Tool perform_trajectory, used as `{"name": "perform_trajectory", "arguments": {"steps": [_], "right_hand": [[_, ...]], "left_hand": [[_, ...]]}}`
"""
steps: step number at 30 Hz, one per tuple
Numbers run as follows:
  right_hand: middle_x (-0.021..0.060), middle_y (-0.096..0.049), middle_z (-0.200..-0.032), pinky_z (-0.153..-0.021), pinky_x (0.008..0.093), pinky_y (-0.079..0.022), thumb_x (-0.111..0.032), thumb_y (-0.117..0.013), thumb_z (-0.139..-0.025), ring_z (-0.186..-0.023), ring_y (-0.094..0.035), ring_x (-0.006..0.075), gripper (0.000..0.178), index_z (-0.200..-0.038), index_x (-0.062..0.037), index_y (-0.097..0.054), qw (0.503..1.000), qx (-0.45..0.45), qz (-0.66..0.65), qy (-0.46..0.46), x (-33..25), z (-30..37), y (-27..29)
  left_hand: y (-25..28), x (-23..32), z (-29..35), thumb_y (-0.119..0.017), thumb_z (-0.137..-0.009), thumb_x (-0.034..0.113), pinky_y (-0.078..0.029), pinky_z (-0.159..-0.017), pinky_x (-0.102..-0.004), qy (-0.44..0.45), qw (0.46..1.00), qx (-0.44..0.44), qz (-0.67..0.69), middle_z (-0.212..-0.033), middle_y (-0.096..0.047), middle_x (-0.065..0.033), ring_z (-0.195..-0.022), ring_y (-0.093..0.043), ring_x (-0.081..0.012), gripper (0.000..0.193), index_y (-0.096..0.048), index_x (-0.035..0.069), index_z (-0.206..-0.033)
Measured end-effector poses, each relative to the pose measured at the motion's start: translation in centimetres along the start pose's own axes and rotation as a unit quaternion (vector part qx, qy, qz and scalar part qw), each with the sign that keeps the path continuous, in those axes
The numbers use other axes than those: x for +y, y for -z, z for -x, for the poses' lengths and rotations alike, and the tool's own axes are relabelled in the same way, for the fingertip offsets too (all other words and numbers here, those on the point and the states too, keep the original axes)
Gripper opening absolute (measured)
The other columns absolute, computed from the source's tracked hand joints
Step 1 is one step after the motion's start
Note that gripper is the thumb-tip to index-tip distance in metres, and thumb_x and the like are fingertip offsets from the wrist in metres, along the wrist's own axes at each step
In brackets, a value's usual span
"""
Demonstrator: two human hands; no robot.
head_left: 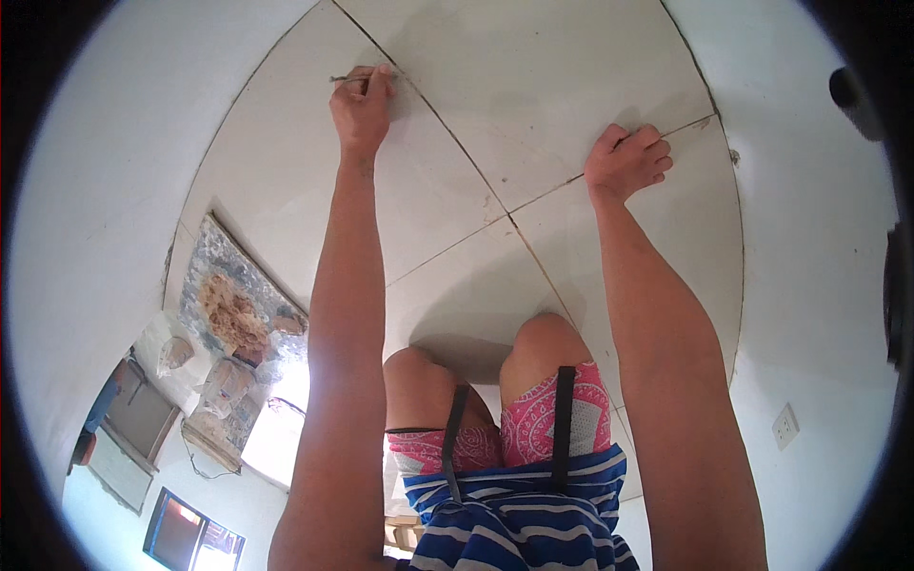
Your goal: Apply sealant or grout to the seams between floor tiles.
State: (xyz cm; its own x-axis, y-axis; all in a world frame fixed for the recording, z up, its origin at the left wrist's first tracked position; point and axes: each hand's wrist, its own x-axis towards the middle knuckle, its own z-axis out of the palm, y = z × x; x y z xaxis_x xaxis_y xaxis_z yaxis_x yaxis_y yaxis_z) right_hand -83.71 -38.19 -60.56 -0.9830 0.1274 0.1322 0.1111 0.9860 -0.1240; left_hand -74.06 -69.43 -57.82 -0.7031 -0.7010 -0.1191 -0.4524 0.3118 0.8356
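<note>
My left hand (pixel 362 105) reaches far forward and pinches a thin metal rod (pixel 343 78), whose tip lies on a dark grout line (pixel 447 128) between large white floor tiles (pixel 533 76). My right hand (pixel 626 160) rests knuckles-down on the tiles at another grout line, fingers curled in. Nothing shows inside that hand. Both forearms stretch up from the lower edge, and my bent knees (pixel 543 343) press on the tiles below them.
A broken patch of floor with grey and brown rubble (pixel 233 319) lies to the left near the wall. A white wall (pixel 819 285) with a socket (pixel 784 425) stands on the right. Bright openings and framed panels (pixel 190 533) show at lower left.
</note>
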Motion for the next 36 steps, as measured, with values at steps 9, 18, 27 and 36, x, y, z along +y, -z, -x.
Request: {"name": "perform_trajectory", "arguments": {"steps": [9, 18, 27, 36], "right_hand": [[0.0172, -0.046, -0.105, -0.081, 0.048, -0.036, -0.028, -0.049, -0.082, -0.095, -0.043, 0.0338, 0.031, -0.101, -0.0037, -0.047, 1.0, -0.022, 0.005, -0.004, 0.0, -0.2, 0.2], [0.0176, -0.046, -0.104, -0.08, 0.0484, -0.036, -0.028, -0.049, -0.082, -0.094, -0.043, 0.0337, 0.03, -0.099, -0.0035, -0.046, 1.0, 0.002, 0.0, -0.001, 0.1, 0.0, -0.1], [0.0175, -0.046, -0.105, -0.08, 0.0483, -0.035, -0.026, -0.048, -0.083, -0.094, -0.043, 0.0336, 0.028, -0.099, -0.0034, -0.046, 1.0, -0.016, -0.007, -0.005, -0.2, 0.0, 0.0], [0.0171, -0.047, -0.104, -0.079, 0.0478, -0.036, -0.026, -0.048, -0.084, -0.094, -0.043, 0.0334, 0.026, -0.097, -0.0045, -0.045, 1.0, -0.009, 0.006, 0.002, 0.0, 0.0, 0.0]], "left_hand": [[0.2, 0.7, 0.2, -0.063, -0.093, 0.02, -0.042, -0.064, -0.0291, 0.021, 0.999, -0.025, 0.015, -0.076, -0.065, -0.0041, -0.068, -0.054, -0.0135, 0.032, -0.065, -0.001, -0.069], [0.3, 0.1, -0.2, -0.064, -0.092, 0.022, -0.043, -0.064, -0.0313, 0.019, 0.999, -0.042, 0.016, -0.075, -0.066, -0.0034, -0.065, -0.052, -0.0159, 0.032, -0.067, 0.0, -0.069], [0.4, -0.3, -0.3, -0.065, -0.091, 0.022, -0.043, -0.071, -0.0308, -0.004, 0.999, -0.038, -0.003, -0.082, -0.068, -0.0044, -0.084, -0.054, -0.0161, 0.031, -0.068, 0.0, -0.07], [-0.5, -0.1, 0.5, -0.065, -0.093, 0.024, -0.044, -0.08, -0.0312, -0.009, 1.0, 0.002, 0.011, -0.083, -0.069, -0.0049, -0.086, -0.055, -0.0179, 0.032, -0.07, 0.0, -0.072]]}}
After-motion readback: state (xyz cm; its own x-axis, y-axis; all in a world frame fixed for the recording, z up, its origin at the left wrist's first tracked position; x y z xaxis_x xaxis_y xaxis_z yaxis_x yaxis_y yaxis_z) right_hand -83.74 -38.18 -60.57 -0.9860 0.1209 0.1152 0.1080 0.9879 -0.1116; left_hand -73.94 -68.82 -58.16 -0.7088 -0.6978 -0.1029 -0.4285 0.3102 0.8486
